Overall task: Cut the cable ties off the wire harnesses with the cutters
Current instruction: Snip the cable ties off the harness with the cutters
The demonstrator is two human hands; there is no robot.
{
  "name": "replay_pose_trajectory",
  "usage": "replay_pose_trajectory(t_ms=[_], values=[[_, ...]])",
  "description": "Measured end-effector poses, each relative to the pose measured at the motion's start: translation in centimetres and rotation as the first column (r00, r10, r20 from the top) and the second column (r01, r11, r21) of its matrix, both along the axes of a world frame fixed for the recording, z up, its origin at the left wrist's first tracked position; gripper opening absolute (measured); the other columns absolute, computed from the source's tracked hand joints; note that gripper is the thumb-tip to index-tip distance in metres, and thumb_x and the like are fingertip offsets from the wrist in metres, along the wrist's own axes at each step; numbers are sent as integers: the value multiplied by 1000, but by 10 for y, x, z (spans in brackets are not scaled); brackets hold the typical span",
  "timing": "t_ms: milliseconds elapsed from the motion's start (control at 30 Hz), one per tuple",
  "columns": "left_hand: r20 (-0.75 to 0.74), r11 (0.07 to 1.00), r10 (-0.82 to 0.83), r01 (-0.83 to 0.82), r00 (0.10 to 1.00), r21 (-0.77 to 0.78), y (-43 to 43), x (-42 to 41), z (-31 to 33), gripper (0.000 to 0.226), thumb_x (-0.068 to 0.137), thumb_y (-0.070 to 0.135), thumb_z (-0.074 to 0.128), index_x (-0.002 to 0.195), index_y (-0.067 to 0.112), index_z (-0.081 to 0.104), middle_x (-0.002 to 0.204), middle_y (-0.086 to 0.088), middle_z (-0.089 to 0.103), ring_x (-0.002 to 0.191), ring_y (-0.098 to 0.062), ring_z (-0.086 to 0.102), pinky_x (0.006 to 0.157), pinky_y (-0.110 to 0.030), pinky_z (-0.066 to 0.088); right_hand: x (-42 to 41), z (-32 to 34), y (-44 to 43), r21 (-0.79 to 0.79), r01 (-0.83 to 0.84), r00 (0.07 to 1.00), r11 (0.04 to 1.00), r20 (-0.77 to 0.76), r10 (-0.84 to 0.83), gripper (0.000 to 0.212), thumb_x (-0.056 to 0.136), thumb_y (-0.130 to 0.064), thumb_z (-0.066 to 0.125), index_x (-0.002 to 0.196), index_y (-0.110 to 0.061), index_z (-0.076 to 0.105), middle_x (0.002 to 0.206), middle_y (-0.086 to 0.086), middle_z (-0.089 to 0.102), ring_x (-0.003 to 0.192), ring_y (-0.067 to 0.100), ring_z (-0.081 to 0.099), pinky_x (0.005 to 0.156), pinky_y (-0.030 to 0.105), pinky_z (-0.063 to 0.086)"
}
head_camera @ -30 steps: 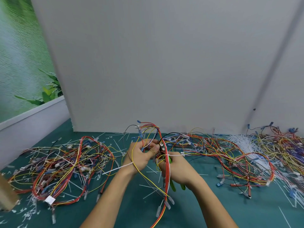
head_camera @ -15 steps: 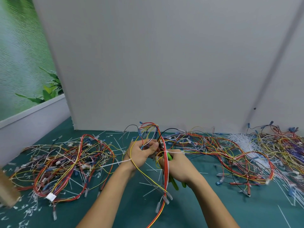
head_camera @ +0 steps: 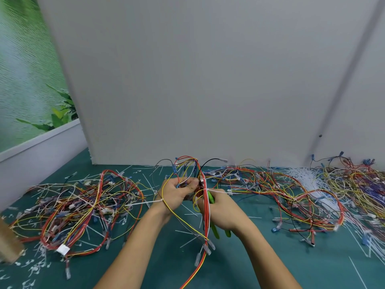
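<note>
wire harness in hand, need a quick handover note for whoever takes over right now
The left hand grips the wire harness, lifted above the green mat.
The right hand holds the green cutters; their tip is hidden among the wires.
Done: cut tie scraps litter the mat.
Left: a white cable tie sits uncut on the held harness. The left pile and right pile of harnesses probably need checking.
</note>
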State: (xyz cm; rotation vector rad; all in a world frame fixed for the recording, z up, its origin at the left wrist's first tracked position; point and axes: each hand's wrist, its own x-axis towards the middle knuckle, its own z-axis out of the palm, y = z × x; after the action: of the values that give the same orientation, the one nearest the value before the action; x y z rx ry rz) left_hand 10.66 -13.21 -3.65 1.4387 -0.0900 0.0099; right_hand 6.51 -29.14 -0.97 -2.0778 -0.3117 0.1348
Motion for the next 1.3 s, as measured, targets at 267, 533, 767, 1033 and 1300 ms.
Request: replay_pose_trajectory(t_ms=[267,533,767,1033,1300], values=[[-14,1000,10,-10,1000,24,-2,1,-1,27,79,28,79,93,6,77,95,-18,76,83,-25,72,77,-35,60,0,2,-5,-10,-4,1000,1000,-30,4,22,96,-18,58,74,-15,58,58,1,53,47,16,57,47,27,54],[-11,999,25,-24,1000,49,-1,2,-4,30,82,24,78,98,-1,74,96,-20,76,83,-28,73,78,-37,62,2,-1,-4,-26,-16,999,1000,-32,15,21,97,-19,57,76,-15,58,63,3,53,51,17,58,50,30,58],[-16,998,28,-27,999,57,-1,1,0,36,74,32,80,95,2,75,91,-14,77,81,-26,73,76,-36,61,1,3,-4,-51,-27,1000,998,-11,26,24,97,-16,58,72,-16,57,63,1,53,44,3,51,46,17,48],[-15,998,19,-18,1000,52,-1,0,0,18,84,22,78,91,6,76,89,-12,77,77,-22,73,67,-26,58,0,2,-4,-33,-31,1000,999,-4,31,29,96,-14,58,68,-20,54,61,-4,51,42,-1,49,43,11,42],[5,998,19,-19,1000,57,-2,0,1,39,69,37,80,90,5,76,89,-16,77,79,-27,73,78,-41,62,-1,2,-4,-6,25,999,1000,-32,-26,23,97,-21,60,74,-17,58,59,5,58,45,20,58,44,26,50]])
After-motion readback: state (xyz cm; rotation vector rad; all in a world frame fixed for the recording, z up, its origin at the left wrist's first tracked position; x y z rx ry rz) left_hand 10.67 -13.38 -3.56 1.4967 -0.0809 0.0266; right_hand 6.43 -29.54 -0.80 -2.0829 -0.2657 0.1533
